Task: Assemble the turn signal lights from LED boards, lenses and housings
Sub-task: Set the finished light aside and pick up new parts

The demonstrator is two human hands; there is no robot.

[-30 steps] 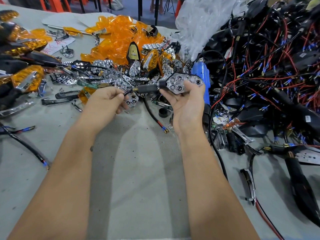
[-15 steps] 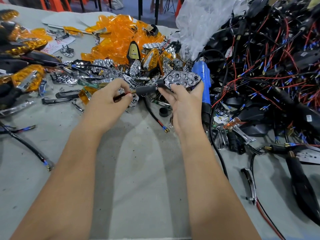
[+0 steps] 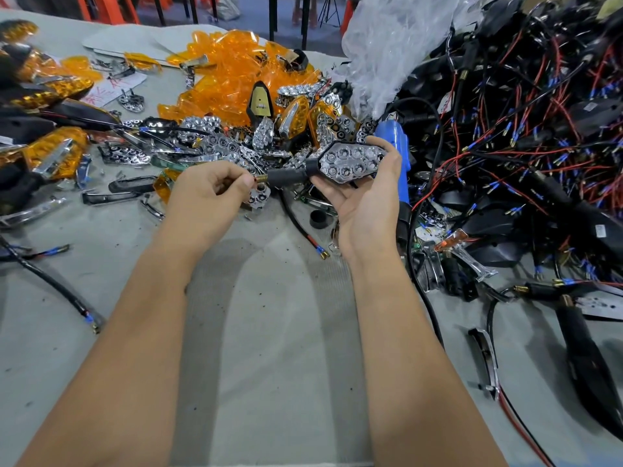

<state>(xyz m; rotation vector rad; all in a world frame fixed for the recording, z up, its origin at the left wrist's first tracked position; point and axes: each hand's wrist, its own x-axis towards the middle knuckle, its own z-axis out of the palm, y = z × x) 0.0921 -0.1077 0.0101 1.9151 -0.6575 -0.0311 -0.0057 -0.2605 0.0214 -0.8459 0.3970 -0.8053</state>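
Two hands meet over the grey table [image 3: 269, 332] in the head view, the only view there is, and everything here is placed from the turn signal housing [image 3: 349, 163] between them. The right hand [image 3: 365, 203] cradles its head from beneath, palm up, thumb curled over the far end and fingers under the near edge, so the chrome reflector with its rows of round cups faces up for inspection. The housing's black stem [image 3: 286, 176] runs left from the head, ending in a brass threaded tip. There the left hand [image 3: 209, 193] pinches narrowly, fingertips closed right at the tip; what exactly sits between them, thread or wire, is too small to tell. My guess is the leads are being drawn through the stem, which would explain the level hold.

No amber lens covers the reflector yet, so the lens step looks undone. The orange lenses [image 3: 236, 79] are heaped beyond the housing, with loose chrome reflectors [image 3: 215, 143] just behind and left of it. A blue tool handle [image 3: 392, 146] stands close behind the right hand's fingers. A tangle of black housings and red wiring [image 3: 522, 129] crowds the right side, leaving little slack that way. Open room lies nearer the person, below the housing, between the forearms.
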